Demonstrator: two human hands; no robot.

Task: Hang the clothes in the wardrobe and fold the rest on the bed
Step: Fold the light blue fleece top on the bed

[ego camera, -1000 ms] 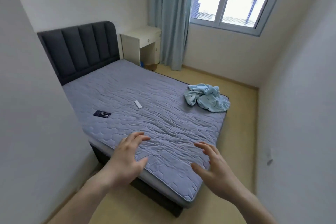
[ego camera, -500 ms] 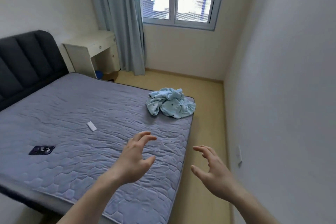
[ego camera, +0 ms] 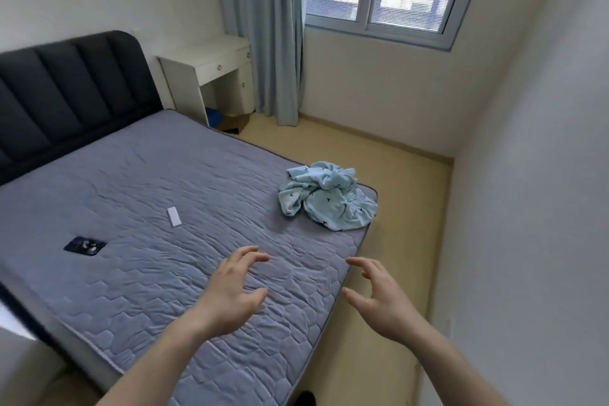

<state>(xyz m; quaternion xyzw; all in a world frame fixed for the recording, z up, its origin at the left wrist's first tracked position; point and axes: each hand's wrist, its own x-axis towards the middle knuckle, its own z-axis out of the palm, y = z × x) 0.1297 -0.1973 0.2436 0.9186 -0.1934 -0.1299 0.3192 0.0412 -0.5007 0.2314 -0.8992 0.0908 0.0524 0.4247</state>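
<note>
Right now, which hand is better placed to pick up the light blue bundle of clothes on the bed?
Probably the right hand. It is open, holds nothing, and sits on the same side as the light blue clothes, which lie near the bed's right corner. The left hand, also open, is farther left.

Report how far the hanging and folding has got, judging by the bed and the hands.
Done: nothing shows as folded or hung. The light blue clothes lie in a crumpled heap at the far corner of the mattress. In hand: nothing; the left hand and right hand hover open, short of the heap. Left: picking it up, then sorting, hanging and folding. No wardrobe is in view.
</note>
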